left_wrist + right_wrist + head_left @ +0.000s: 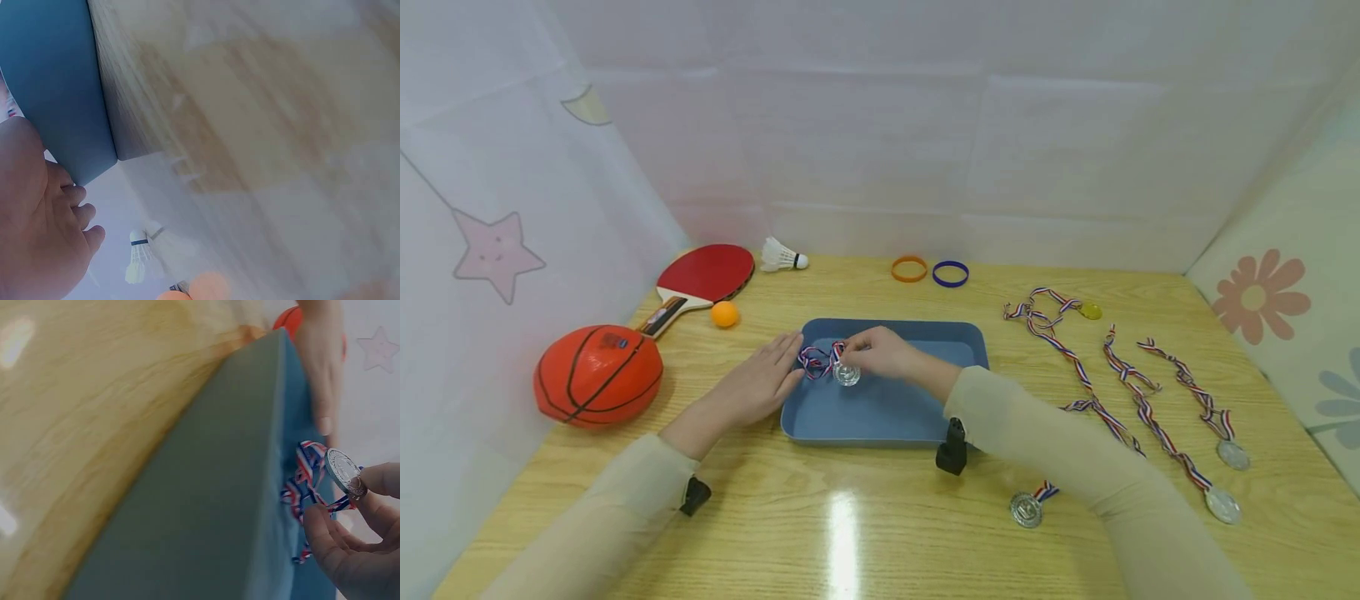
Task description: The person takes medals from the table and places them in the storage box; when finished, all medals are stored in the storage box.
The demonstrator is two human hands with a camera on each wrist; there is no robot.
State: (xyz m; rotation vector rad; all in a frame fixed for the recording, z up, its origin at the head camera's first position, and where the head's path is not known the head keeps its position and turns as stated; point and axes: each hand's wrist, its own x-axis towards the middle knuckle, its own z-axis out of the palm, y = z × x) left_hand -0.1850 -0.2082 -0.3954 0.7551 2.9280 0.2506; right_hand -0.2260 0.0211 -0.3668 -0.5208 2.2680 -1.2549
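A blue-grey tray (865,421) lies on the table. Over its left part, my right hand (883,354) pinches a silver medal (342,470) between thumb and fingers, as the right wrist view shows. The medal's red, white and blue ribbon (814,362) lies bunched inside the tray, toward the left wall. My left hand (760,375) lies at the tray's left rim with its fingers fairly straight; in the left wrist view its fingers (78,215) are beside the tray's outer wall. Nothing is gripped in that hand.
Right of the tray lie a gold medal (1090,310) and silver medals (1223,505) with twisted ribbons; one medal (1026,509) is near my right sleeve. A basketball (598,375), paddle (707,275), orange ball (725,314) and shuttlecock (782,255) are left; two wristbands (909,269) lie behind.
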